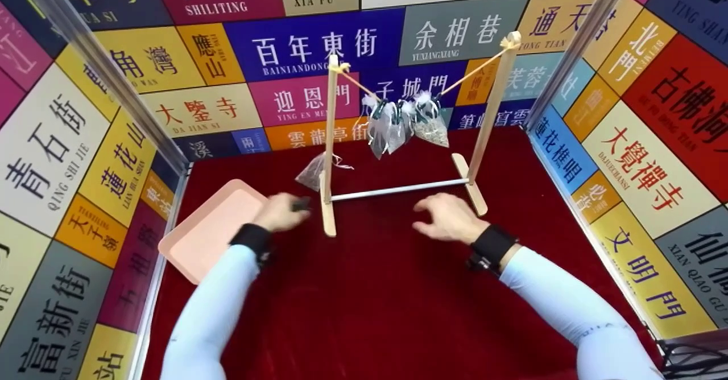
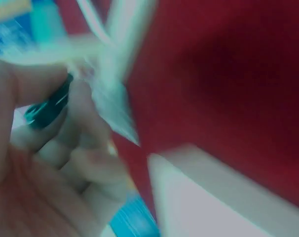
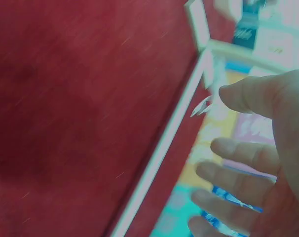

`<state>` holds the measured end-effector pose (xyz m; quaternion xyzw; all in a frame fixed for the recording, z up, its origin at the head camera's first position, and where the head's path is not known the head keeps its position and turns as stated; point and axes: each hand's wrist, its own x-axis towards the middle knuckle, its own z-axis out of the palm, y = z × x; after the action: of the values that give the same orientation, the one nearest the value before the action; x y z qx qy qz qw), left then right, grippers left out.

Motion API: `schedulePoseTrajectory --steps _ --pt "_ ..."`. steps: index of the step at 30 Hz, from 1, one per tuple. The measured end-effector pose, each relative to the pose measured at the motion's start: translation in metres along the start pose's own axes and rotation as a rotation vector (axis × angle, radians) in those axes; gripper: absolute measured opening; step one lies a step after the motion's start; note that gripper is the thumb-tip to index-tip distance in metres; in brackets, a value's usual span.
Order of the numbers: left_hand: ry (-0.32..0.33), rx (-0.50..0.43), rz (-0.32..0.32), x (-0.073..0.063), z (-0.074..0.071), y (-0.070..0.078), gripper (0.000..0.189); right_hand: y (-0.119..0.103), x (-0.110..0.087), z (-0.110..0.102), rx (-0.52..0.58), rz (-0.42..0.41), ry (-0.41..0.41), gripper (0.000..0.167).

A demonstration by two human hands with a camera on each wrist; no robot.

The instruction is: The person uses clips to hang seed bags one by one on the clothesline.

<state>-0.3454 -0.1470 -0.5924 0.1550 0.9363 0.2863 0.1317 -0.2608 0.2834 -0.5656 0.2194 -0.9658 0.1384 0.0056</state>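
My left hand (image 1: 280, 214) pinches a small dark green clothespin (image 2: 48, 106) between thumb and finger, above the edge of the pink tray. My right hand (image 1: 449, 218) is held in front of the rack's white crossbar (image 1: 398, 189), fingers loosely bent and apart, with nothing in them. Between the wooden posts (image 1: 490, 112) a cord (image 1: 472, 77) sags under several sheer white drawstring pouches (image 1: 392, 129), clipped close together near its middle with dark green clothespins. Another sheer pouch (image 1: 310, 173) lies on the cloth behind the left post.
A pink tray (image 1: 213, 226) lies at the left, partly hidden under the left forearm. Dark red cloth (image 1: 364, 289) covers the table. Panels with printed signs (image 1: 318, 47) stand at the back and both sides. Black cables (image 1: 691, 360) lie at the lower right corner.
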Motion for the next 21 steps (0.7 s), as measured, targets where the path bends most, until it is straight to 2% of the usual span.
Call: schedulePoseTrajectory --steps 3,6,8,10,13,16,19,21 --pt "-0.182 -0.167 0.102 0.006 0.016 0.052 0.028 -0.024 0.000 -0.006 0.006 -0.079 0.026 0.048" --pt "-0.379 -0.348 0.186 0.007 0.033 0.095 0.025 -0.042 -0.001 -0.009 -0.020 -0.166 0.055 0.057" --pt "-0.471 -0.412 0.240 0.008 0.046 0.117 0.027 -0.048 -0.002 -0.011 -0.036 -0.220 0.075 0.056" --pt "-0.522 -0.434 0.297 0.008 0.056 0.133 0.029 -0.049 -0.006 -0.011 -0.046 -0.256 0.111 0.048" --pt "-0.572 -0.458 0.338 0.008 0.067 0.146 0.030 -0.044 -0.014 -0.013 -0.077 -0.305 0.177 0.035" --pt "-0.631 -0.477 0.339 0.007 0.073 0.150 0.031 -0.037 -0.024 -0.011 -0.129 -0.375 0.245 0.028" --pt "-0.654 -0.427 0.316 0.007 0.072 0.144 0.035 -0.031 -0.030 -0.007 -0.183 -0.431 0.297 0.027" --pt "-0.623 -0.361 0.263 0.009 0.065 0.130 0.035 -0.026 -0.034 -0.006 -0.204 -0.423 0.315 0.031"
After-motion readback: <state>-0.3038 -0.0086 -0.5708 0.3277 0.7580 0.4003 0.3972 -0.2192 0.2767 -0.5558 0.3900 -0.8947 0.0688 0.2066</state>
